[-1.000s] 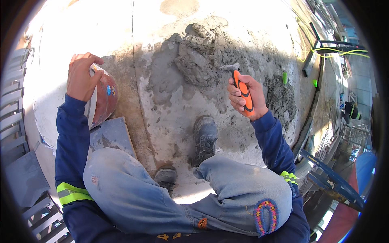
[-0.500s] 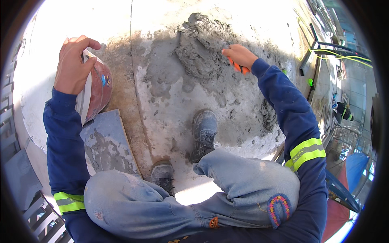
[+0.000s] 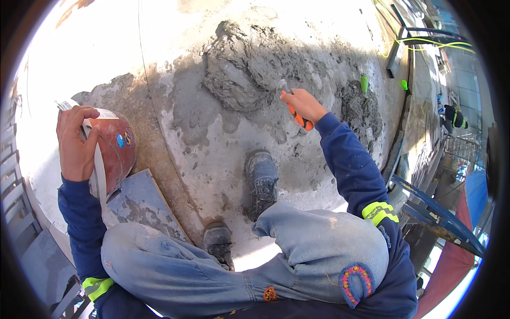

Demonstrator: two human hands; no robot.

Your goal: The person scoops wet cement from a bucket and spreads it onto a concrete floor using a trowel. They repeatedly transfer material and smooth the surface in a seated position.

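Note:
My left hand [image 3: 77,139] is closed on the pale rim of a reddish bucket [image 3: 118,151] with round stickers on its side. A grey, mortar-smeared board [image 3: 146,204] lies beside the bucket. In my right hand [image 3: 307,107] is a trowel with an orange and black handle [image 3: 301,121]. Its metal end points toward a heap of wet grey mortar [image 3: 234,80]; most of the blade cannot be made out. The trowel is close to the heap's near right side, and whether it touches cannot be told.
My boots [image 3: 261,183] stand on the mortar-stained floor. A smaller dark mortar patch [image 3: 361,109] lies to the right, near a green piece [image 3: 364,83]. Yellow cable [image 3: 441,45] and a dark metal frame [image 3: 394,59] stand far right. A person [image 3: 454,117] is in the distance.
My left hand has come down and closed on the bucket's rim. My right hand with the trowel has shifted a little left and nearer. The view has moved slightly.

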